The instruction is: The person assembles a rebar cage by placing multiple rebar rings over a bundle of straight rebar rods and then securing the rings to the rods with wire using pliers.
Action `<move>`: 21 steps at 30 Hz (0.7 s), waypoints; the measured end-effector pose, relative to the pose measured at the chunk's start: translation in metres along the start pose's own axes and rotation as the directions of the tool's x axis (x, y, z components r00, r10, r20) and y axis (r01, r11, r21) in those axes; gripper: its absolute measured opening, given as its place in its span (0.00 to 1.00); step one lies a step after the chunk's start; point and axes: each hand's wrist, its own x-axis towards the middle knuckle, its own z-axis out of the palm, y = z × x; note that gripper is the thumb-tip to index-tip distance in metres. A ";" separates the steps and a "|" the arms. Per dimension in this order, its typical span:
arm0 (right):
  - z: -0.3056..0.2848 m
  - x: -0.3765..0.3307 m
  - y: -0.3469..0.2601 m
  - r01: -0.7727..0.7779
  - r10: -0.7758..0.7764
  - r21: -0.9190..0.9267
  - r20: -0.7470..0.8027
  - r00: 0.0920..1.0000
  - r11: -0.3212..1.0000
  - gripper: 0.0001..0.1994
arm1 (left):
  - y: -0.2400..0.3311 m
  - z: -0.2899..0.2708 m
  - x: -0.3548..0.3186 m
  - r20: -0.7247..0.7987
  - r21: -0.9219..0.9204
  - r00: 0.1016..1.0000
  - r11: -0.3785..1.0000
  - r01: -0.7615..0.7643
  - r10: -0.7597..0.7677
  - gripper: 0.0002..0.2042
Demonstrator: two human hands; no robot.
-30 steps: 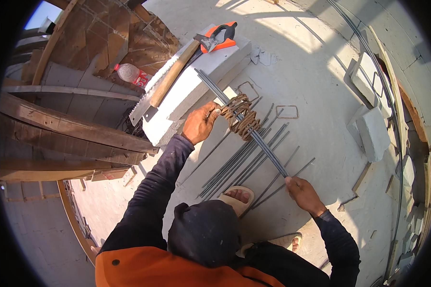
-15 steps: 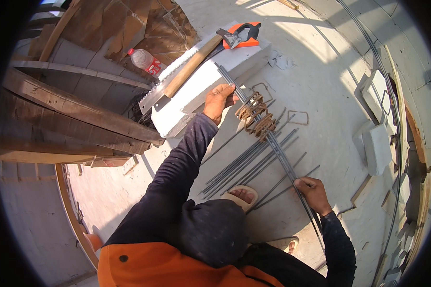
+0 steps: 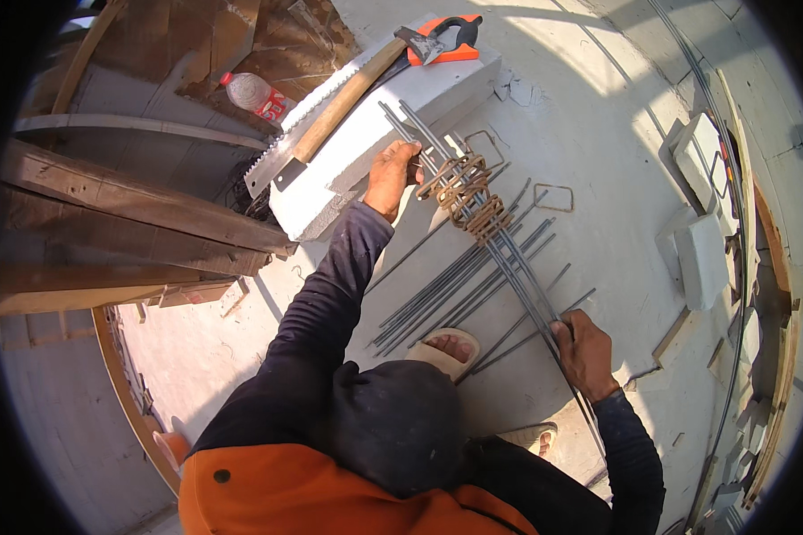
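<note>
Several long grey steel bars (image 3: 528, 290) slant across the view between my two hands. A bunch of rusty square wire stirrups (image 3: 464, 198) is strung around them, nearer the far end. My left hand (image 3: 390, 180) pinches a bar just beyond the stirrups, where the far ends stand apart in two groups. Lower on the right, my right hand (image 3: 585, 354) is closed around the bars, its thumb on top. Below them on the floor lie several shorter cut bars (image 3: 451, 290). One loose stirrup (image 3: 554, 198) lies to the right of the bunch.
At the upper left, a white block (image 3: 326, 198) bears a wooden-handled hammer (image 3: 348, 100) and a handsaw (image 3: 266, 171). A bottle (image 3: 257, 96) with a red cap stands beside it. Timber beams (image 3: 143, 205) fill the left; pale blocks (image 3: 700, 259) and long rods line the right.
The far ends of the bars have spread apart, having been close together. My left hand has shifted slightly left and nearer with its bar. My right hand keeps its grip.
</note>
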 end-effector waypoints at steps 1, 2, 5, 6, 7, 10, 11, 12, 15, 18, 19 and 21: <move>0.000 0.000 0.003 -0.015 0.015 0.005 0.005 1.000 1.000 0.10 | 0.001 0.002 -0.001 0.000 0.007 1.000 1.000 0.002 -0.002 0.10; 0.000 0.001 0.007 -0.028 0.028 0.010 0.011 1.000 1.000 0.11 | -0.001 0.004 -0.003 0.000 0.001 1.000 1.000 -0.001 0.001 0.10; -0.001 0.010 0.017 -0.086 0.076 0.098 0.098 0.992 0.992 0.12 | -0.009 0.004 0.002 0.020 0.050 1.000 0.999 -0.004 0.003 0.10; 0.002 0.007 0.019 -0.065 0.054 0.145 0.081 0.995 0.987 0.13 | -0.005 0.004 -0.002 0.014 0.083 1.000 0.997 0.008 -0.009 0.10; 0.003 0.003 0.020 -0.044 0.033 0.190 0.063 0.997 0.981 0.13 | -0.001 0.004 -0.005 0.007 0.116 1.000 0.993 0.020 -0.021 0.10; 0.008 0.006 0.027 -0.091 0.065 0.294 0.095 0.993 0.951 0.15 | 0.007 0.004 -0.004 0.001 0.129 1.000 0.991 0.023 -0.023 0.08; 0.011 0.008 0.030 -0.125 0.091 0.321 0.121 0.988 0.939 0.15 | 0.000 0.005 -0.003 -0.002 0.126 1.000 0.992 0.017 -0.017 0.10; 0.016 0.006 0.034 -0.138 0.106 0.295 0.121 0.987 0.945 0.16 | -0.002 0.011 -0.001 0.014 0.040 0.999 0.998 0.046 -0.047 0.11; 0.026 -0.006 0.034 -0.125 0.106 0.227 0.093 0.990 0.966 0.19 | -0.004 0.024 0.001 0.085 -0.116 0.991 0.986 0.117 -0.107 0.18; 0.021 -0.025 0.026 -0.139 0.128 0.167 0.076 0.989 0.976 0.22 | -0.001 0.022 0.003 0.192 -0.103 0.973 0.983 0.149 -0.128 0.27; 0.018 -0.038 0.041 -0.215 0.200 0.152 0.108 0.974 0.965 0.22 | -0.002 0.021 0.007 0.218 -0.109 0.969 0.984 0.138 -0.112 0.29; 0.020 -0.065 0.065 -0.364 0.324 0.248 0.189 0.927 0.898 0.22 | -0.004 0.020 0.013 0.243 -0.160 0.967 0.980 0.116 -0.075 0.30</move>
